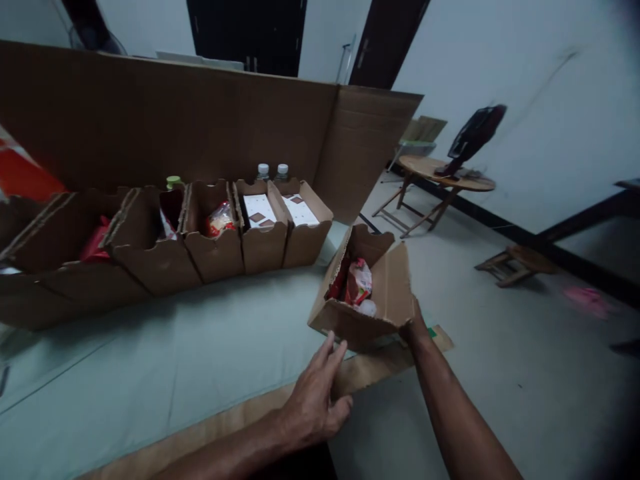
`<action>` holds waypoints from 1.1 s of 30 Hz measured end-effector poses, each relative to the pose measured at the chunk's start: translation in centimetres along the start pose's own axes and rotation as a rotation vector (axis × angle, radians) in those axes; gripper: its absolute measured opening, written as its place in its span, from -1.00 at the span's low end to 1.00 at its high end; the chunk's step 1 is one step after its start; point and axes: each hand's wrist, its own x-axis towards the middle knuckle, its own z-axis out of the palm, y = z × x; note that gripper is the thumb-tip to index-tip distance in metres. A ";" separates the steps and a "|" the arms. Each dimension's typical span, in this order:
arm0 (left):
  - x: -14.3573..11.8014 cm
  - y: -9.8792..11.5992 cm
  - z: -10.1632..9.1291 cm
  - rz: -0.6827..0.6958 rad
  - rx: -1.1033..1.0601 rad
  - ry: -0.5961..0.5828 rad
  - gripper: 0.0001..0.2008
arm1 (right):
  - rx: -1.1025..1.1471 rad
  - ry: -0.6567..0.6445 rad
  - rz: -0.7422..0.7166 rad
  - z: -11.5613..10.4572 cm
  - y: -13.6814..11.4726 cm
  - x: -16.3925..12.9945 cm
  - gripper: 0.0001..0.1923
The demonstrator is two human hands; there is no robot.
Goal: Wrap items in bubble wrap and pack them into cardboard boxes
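Note:
A cardboard box (395,287) with an open top sits at the right end of the table. Inside it lie a red and white packet (359,280), a dark red item (340,277) along the left wall and a small whitish round item (367,307). My right hand (413,325) grips the box's right side near the front corner, its fingers mostly hidden behind the wall. Close to the front wall, my left hand (316,393) is open with its fingers stretched out, the tips at or just short of the cardboard; nothing is in it.
Several cardboard bins (215,257) stand in a row on the covered table (215,333), holding packets and white boxes (300,210). Two white-capped bottles (263,171) stand behind. A tall cardboard panel (200,120) backs the row. Beyond are a round wooden table (420,165), fan (477,133) and stool (525,261).

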 end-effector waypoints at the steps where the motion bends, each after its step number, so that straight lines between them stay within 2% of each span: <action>1: 0.2 -0.4 -0.3 0.002 0.012 -0.052 -0.17 | -0.004 -0.005 0.013 -0.6 0.4 -0.6 -0.48; 3: -0.1 -1.6 -1.7 0.008 0.062 -0.033 -0.33 | -0.020 -0.039 0.041 -1.8 1.2 -2.5 -0.46; 6: -0.8 -3.6 -5.1 -0.003 0.202 0.187 -0.55 | -0.062 -0.158 0.070 -2.2 2.0 -6.6 -0.37; 8: -0.8 -4.7 -7.4 -0.012 0.317 0.330 -0.62 | -0.131 -0.187 0.089 -0.8 2.3 -8.8 -0.30; 10: -0.5 -5.7 -8.9 0.008 0.430 0.447 -0.66 | -0.227 -0.119 0.131 1.3 2.4 -9.7 -0.31; 12: -0.2 -6.5 -9.4 0.055 0.524 0.522 -0.69 | -0.272 -0.032 0.164 3.0 2.6 -9.1 -0.38; 14: -0.1 -7.3 -9.4 0.106 0.597 0.559 -0.71 | -0.223 0.007 0.153 3.6 3.0 -7.1 -0.44; 16: -0.3 -7.9 -9.3 0.150 0.651 0.581 -0.72 | -0.148 0.000 0.130 3.2 3.4 -4.0 -0.47; 20: -0.4 -8.3 -9.5 0.216 0.691 0.619 -0.76 | -0.084 -0.079 0.109 1.9 3.8 4.0 -0.48; 25: 0.0 -8.1 -9.4 0.248 0.693 0.603 -0.75 | -0.009 -0.194 0.067 2.7 3.0 12.8 -0.47; 28: 0.0 -8.2 -9.3 0.216 0.691 0.589 -0.75 | 0.057 -0.253 0.050 3.8 2.6 15.9 -0.42; 33: -0.1 -8.3 -9.6 0.188 0.696 0.591 -0.77 | 0.158 -0.332 0.066 4.6 2.8 18.1 -0.37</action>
